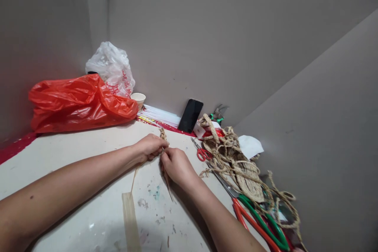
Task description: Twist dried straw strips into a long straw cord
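Observation:
My left hand (152, 145) and my right hand (177, 165) meet over the middle of the table, fingers closed. Between them is a short piece of tan braided straw cord (163, 134), its top sticking up past my left fingers. Loose strands hang down below my right hand. One thin strand (134, 177) runs from under my left hand down to a strip of beige tape (130, 220) on the tabletop. My fingers hide the middle of the braid.
Scissors with red handles (203, 154), large shears with green and orange handles (251, 212) and a heap of braided cord (246, 177) lie at the right. Behind stand a dark phone (191, 115), a paper cup (138, 100), a red plastic bag (79, 104) and a white bag (110, 65).

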Demonstrator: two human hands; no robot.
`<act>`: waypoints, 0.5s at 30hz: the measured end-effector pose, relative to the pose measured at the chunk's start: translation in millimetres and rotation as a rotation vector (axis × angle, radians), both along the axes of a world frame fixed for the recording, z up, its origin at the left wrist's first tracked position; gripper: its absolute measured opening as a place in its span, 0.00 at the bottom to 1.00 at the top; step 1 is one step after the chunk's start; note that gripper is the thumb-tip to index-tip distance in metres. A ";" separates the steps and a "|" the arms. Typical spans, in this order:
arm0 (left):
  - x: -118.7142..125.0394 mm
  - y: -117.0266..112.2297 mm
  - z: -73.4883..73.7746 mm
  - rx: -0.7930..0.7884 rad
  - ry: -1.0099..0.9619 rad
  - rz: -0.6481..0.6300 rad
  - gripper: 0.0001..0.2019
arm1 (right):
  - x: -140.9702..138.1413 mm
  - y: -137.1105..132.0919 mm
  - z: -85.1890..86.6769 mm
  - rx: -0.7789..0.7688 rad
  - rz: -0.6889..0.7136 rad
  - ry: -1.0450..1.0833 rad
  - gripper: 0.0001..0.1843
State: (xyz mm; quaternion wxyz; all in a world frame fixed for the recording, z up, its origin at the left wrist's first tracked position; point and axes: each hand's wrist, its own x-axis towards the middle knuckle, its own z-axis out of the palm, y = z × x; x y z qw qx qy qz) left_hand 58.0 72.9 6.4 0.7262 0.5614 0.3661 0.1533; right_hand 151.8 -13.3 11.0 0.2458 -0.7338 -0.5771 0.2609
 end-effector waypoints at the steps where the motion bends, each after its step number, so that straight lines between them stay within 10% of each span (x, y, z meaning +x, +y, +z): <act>1: -0.5 -0.2 0.2 -0.005 -0.009 -0.006 0.10 | -1.8 -2.8 2.8 0.032 0.003 -0.051 0.13; 7: -4.4 2.5 2.9 -0.039 -0.052 -0.022 0.04 | 5.5 -21.1 33.4 -0.156 0.346 0.122 0.18; 15: -6.0 7.6 5.5 -0.096 -0.093 -0.060 0.05 | 43.6 5.7 22.6 0.224 -0.205 0.395 0.13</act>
